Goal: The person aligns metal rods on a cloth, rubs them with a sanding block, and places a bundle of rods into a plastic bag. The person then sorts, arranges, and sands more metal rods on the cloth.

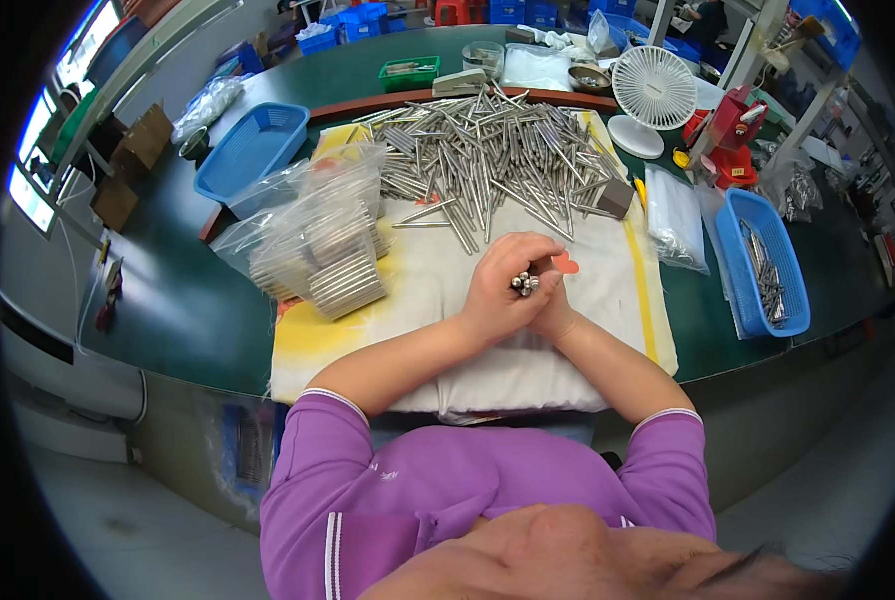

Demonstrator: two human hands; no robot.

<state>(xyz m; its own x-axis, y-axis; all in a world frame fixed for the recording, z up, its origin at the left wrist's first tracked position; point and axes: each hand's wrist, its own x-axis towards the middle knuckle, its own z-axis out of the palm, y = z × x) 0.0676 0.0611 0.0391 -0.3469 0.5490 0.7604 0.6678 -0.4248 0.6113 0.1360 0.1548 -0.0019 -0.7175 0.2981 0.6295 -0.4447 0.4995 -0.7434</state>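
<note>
Dark green counter fills the workshop view, with a white and yellow cloth pad spread in the middle of it, and both hands are working right at the centre of that pad. Left hand is curled over, right hand pressed in against it, and between them sits a small bundle of short silver metal rods, ends up, pinched tight; both grips are closed around it, fingers wrapped with no gap showing. Behind the hands lies a big loose heap of long silver metal rods, and to the left a stack of clear plastic bags packed with rods. A blue plastic basket sits far left, another blue plastic basket with a few rods in it to the right, and a small white desk fan stands at the back.

Judging from this, the thing to get right is keeping the rod ends level: squeeze evenly from both sides, keep the bundle upright over the cloth, and don't loosen either hand or the rods will splay out
</note>
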